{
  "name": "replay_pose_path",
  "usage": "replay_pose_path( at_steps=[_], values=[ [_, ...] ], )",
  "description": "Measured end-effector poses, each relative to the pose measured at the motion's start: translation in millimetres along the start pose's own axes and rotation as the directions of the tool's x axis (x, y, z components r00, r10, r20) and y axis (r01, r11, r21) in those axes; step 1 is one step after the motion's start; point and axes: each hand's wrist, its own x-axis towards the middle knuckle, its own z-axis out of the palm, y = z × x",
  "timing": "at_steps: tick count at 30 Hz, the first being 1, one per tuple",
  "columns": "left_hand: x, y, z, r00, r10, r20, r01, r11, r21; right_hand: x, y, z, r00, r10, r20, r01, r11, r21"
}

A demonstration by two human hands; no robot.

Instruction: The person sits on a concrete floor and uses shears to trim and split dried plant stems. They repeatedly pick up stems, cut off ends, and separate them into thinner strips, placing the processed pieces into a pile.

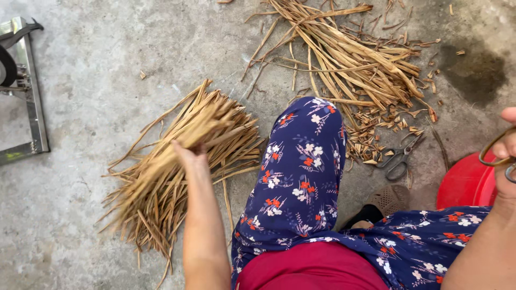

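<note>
My left hand (189, 153) grips a handful of dried tan stalks (177, 139) and holds it over a fanned pile of the same stalks (161, 198) on the concrete floor. My right hand (506, 145) is at the right edge, its fingers through the loops of a pair of scissors (497, 156); the blades are out of view. My knee in blue flowered trousers (303, 161) rises between the two hands.
A second heap of longer stalks (349, 59) lies at the top, with cut scraps (376, 139) below it. Another pair of scissors (400, 158) rests on the floor. A red stool (465, 185) is at right, a metal frame (27, 91) at left.
</note>
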Motion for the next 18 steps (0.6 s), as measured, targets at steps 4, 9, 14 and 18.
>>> replay_pose_path(
  at_steps=[4,9,14,18],
  values=[
    [14,-28,-3,0.997,0.07,0.027,-0.075,0.969,0.237,0,4,4,0.999,-0.017,-0.031,0.017,1.0,-0.003],
    [30,3,-12,0.975,-0.205,0.088,0.113,0.792,0.601,-24,-21,42,0.971,-0.044,-0.234,0.013,0.991,-0.135],
    [32,34,-36,0.914,-0.404,0.04,0.044,0.196,0.98,-27,-52,83,0.965,-0.035,-0.258,-0.054,0.943,-0.329],
    [45,5,-16,0.851,-0.42,0.316,-0.287,0.132,0.949,-29,-63,94,0.944,-0.014,-0.329,-0.121,0.914,-0.387]
  ],
)
